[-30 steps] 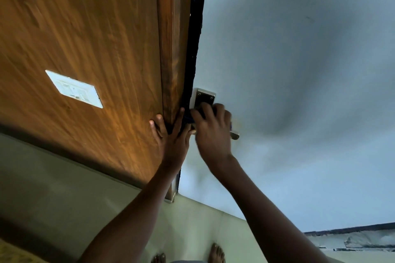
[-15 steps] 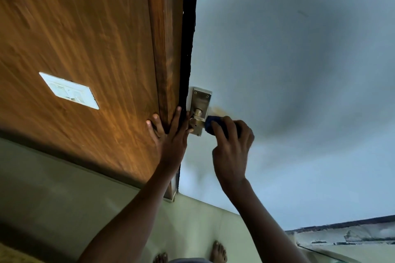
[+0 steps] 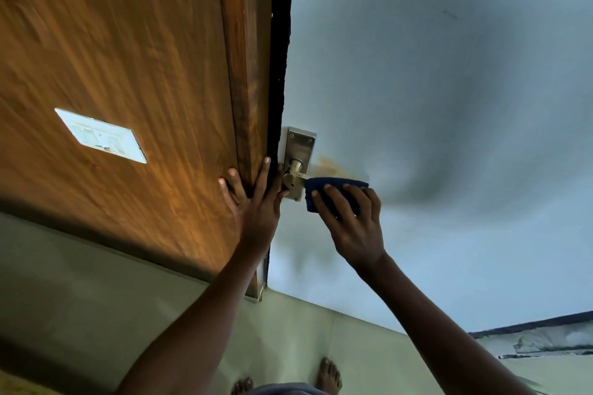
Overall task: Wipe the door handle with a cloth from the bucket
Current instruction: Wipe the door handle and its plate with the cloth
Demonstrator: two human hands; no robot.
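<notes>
Right hand (image 3: 354, 221) clamped on blue cloth (image 3: 333, 191), wrapped over lever of door handle (image 3: 296, 175) on pale door (image 3: 433, 106); left hand (image 3: 255, 202) spread flat against wooden frame (image 3: 247, 74), fingers apart

The right hand (image 3: 356, 221) wraps a dark blue cloth (image 3: 333, 191) around the lever of the brushed-metal door handle (image 3: 296, 170) on the pale blue door (image 3: 433, 106). The left hand (image 3: 255, 202) presses flat against the brown wooden frame (image 3: 247, 74).
</notes>
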